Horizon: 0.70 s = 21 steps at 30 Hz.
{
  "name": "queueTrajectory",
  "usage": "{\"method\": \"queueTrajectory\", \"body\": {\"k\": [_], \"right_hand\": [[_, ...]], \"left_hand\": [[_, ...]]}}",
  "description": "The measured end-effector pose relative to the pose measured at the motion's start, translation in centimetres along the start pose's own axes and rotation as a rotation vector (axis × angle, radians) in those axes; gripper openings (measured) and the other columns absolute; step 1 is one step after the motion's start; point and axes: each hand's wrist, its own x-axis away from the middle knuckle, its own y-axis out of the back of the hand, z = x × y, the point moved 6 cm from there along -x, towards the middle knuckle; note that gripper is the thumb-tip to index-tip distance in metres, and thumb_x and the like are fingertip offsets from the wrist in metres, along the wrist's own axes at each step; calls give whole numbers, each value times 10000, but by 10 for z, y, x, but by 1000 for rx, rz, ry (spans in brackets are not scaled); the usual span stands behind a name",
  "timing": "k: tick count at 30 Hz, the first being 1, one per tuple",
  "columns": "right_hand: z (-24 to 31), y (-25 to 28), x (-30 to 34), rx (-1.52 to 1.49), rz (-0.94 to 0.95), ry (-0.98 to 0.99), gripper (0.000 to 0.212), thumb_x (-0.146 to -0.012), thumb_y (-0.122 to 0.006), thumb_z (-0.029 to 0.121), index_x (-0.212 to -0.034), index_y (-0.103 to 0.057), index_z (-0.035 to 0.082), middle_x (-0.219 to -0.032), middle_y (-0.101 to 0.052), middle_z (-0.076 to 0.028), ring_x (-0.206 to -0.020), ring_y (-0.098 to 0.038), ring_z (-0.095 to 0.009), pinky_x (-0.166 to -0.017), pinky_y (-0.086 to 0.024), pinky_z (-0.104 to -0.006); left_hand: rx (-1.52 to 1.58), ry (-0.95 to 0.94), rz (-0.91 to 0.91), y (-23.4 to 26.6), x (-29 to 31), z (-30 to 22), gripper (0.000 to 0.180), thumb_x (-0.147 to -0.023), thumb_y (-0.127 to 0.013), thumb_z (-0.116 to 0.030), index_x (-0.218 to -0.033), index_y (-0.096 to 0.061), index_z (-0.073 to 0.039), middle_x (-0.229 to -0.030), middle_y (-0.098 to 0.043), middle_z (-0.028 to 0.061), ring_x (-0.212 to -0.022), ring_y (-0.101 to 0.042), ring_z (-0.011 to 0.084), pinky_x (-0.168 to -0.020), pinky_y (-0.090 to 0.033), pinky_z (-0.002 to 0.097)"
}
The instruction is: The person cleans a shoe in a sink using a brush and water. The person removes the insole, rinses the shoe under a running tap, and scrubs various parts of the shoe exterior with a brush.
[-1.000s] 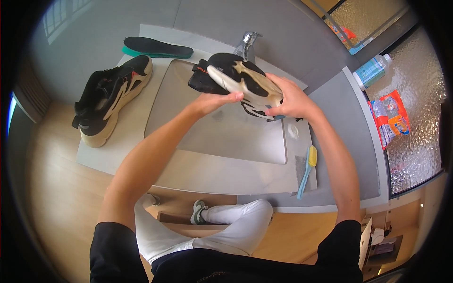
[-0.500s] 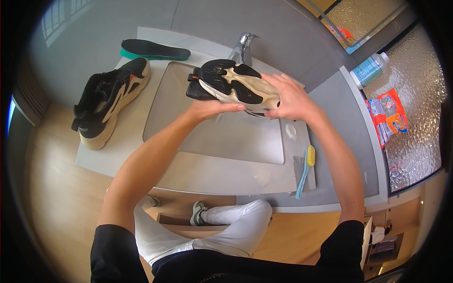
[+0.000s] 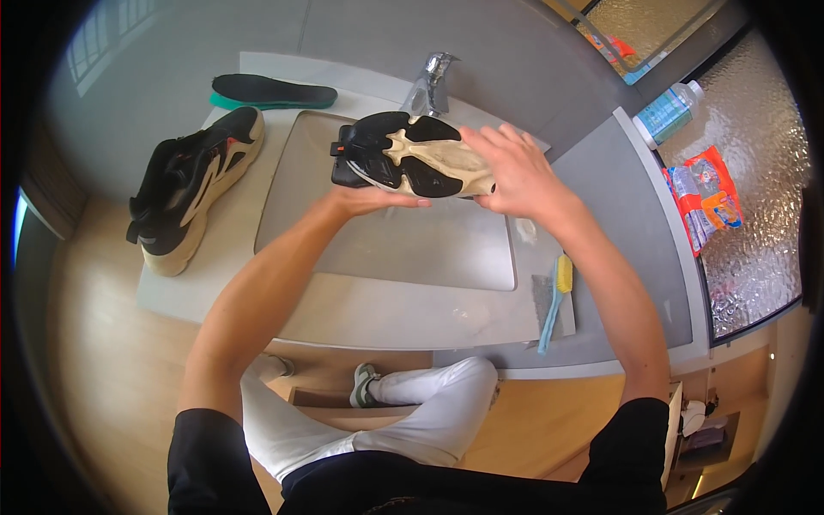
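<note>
You can't read any words or numbers clearly here. At the upper right of the frame, the bottle (image 3: 668,115) carries a blue label (image 3: 664,120) with print too small to make out. Below it, the red-and-orange plastic packet (image 3: 705,202) bears colourful printing, its lettering likewise illegible to you.

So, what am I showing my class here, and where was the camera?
No machine here: just a person working barehanded. The view comes from a fisheye camera worn on the head, looking down, so straight edges bend. The left hand and right hand hold a black-and-cream sneaker, sole toward the camera, over a pale rectangular basin. On the pale counter stands a second black-and-cream sneaker at left; a black-and-green insole lies at the back, and a blue-handled brush with yellow bristles at right.
</note>
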Motion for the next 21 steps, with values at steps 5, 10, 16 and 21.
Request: {"method": "queueTrajectory", "body": {"k": [5,10,16,21], "right_hand": [[-1,-17,10,66,57,0,886,-663,-865,212,-1430,-460,30,-1168,-607,-85,-1129,-556,-293,-930,-475,-449],[3,-31,6,41,211,-91,995,-683,-891,273,-1480,-362,-1,-1263,-606,-176,-1215,-573,-354,-990,-486,-464],[3,-59,31,-436,9,-302,1138,-594,-952,345,-1474,-320,-4,-1318,-589,-276,-1223,-591,-431,-1028,-487,-463],[8,-61,48,-752,-242,-339,1117,-578,-961,269,-1467,-337,6,-1339,-585,-229,-1226,-602,-386,-1018,-494,-422]], "left_hand": [[-138,48,62,-9,-2,-6,835,-670,-967,-310,-1344,-557,-36,-1308,-639,92,-1196,-599,216,-1054,-496,359],[2,-169,5,6,-1,-13,796,-696,-956,-309,-1335,-567,-38,-1270,-665,83,-1150,-633,206,-1023,-514,352],[-77,-141,30,-11,-7,-23,883,-693,-951,-372,-1388,-520,-40,-1312,-602,104,-1210,-576,233,-1026,-490,378],[149,81,74,-40,-10,-44,936,-675,-963,-357,-1421,-505,-27,-1330,-598,110,-1200,-584,232,-1023,-493,378]]}}
